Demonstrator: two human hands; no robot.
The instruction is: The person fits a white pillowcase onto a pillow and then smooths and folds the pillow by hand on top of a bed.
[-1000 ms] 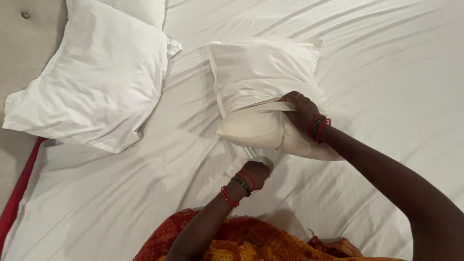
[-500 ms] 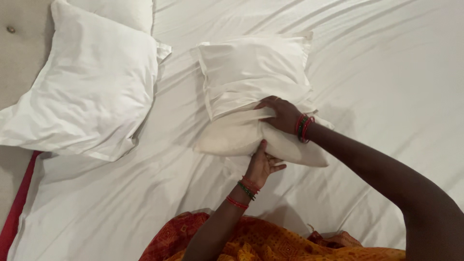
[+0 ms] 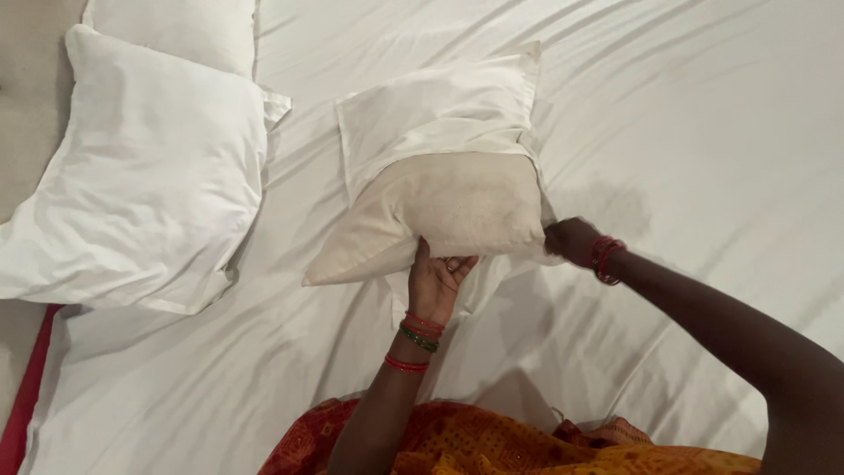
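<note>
Fingers (image 3: 424, 264) of the left hand (image 3: 437, 283) press up against the underside of the bare cream-coloured pillow insert (image 3: 440, 215), thumb raised along its lower edge, so the hand props the insert rather than closing round it. Off to their right, the right hand (image 3: 571, 239) is clenched on the hem of the white cotton pillowcase (image 3: 431, 110) at the insert's far corner, fingers curled out of sight under the cloth. From where I stand it looks as though one hand steadies the filling while the other grips the cover's open end. Beyond the fingers, the far half of the insert sits inside the pillowcase; the near half shows bare, tilted up off the white bedsheet (image 3: 703, 132) and resting on it at its left corner. Well to the left of the fingers lies a large white cased pillow (image 3: 141, 176), flat against the head of the bed, with another white pillow (image 3: 176, 26) partly tucked behind it. Red and green bangles (image 3: 415, 339) circle the left wrist.
</note>
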